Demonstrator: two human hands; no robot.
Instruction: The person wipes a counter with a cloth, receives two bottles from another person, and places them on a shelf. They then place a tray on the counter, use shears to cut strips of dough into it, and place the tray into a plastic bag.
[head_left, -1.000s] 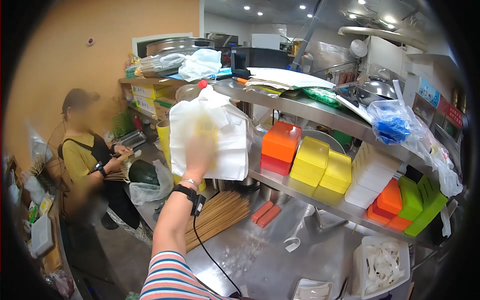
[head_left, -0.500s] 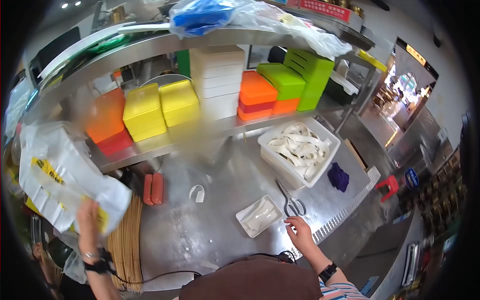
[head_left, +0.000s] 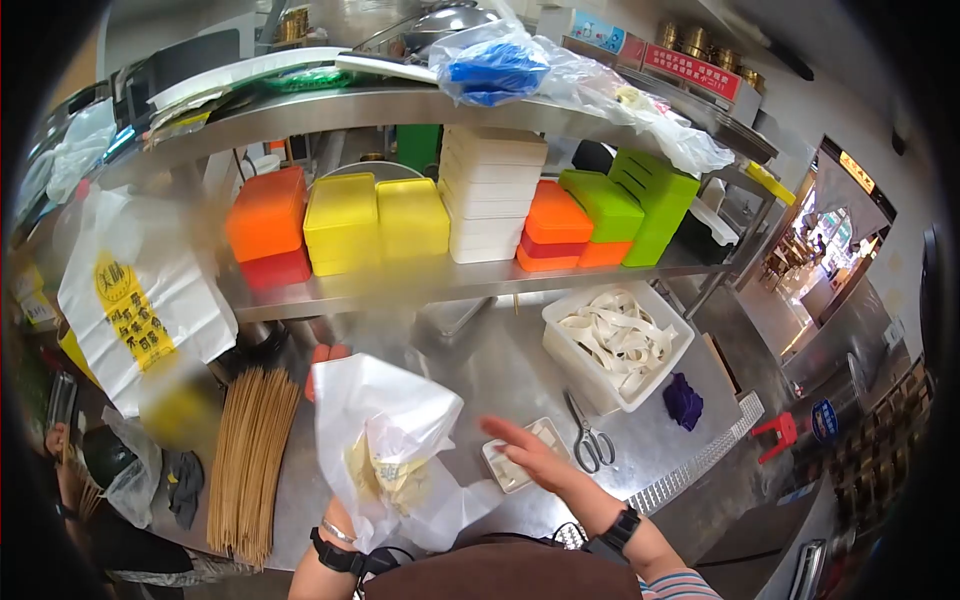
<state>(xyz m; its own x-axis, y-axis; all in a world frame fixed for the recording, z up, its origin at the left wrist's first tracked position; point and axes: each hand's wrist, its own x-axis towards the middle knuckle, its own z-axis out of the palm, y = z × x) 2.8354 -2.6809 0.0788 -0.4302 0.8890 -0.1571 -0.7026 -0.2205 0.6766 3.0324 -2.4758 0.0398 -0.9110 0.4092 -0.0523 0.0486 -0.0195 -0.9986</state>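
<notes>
A white plastic bag [head_left: 388, 420] with yellow print stands crumpled over the near part of the steel table. My left hand [head_left: 340, 514] is closed on it, most of the fingers hidden by the plastic. To its right, my right hand [head_left: 540, 462] is held open with fingers stretched toward the bag, holding nothing. Beneath that hand lies a small white tray [head_left: 548, 432] with pale pieces in it, partly covered. Scissors [head_left: 590, 440] rest just right of the tray. Pink-red sausages [head_left: 318, 358] show behind the bag.
Bundled wooden skewers [head_left: 250, 460] lie at left, below hanging printed bags [head_left: 150, 300]. A white bin [head_left: 572, 372] of ribbon-like strips and a dark purple cloth [head_left: 683, 402] sit at right. Stacked coloured boxes [head_left: 345, 225] line the shelf [head_left: 400, 292] behind.
My left hand has come from the hanging bags to the table's near middle, bringing one bag. My right hand has moved left, from beside the scissors to over the tray.
</notes>
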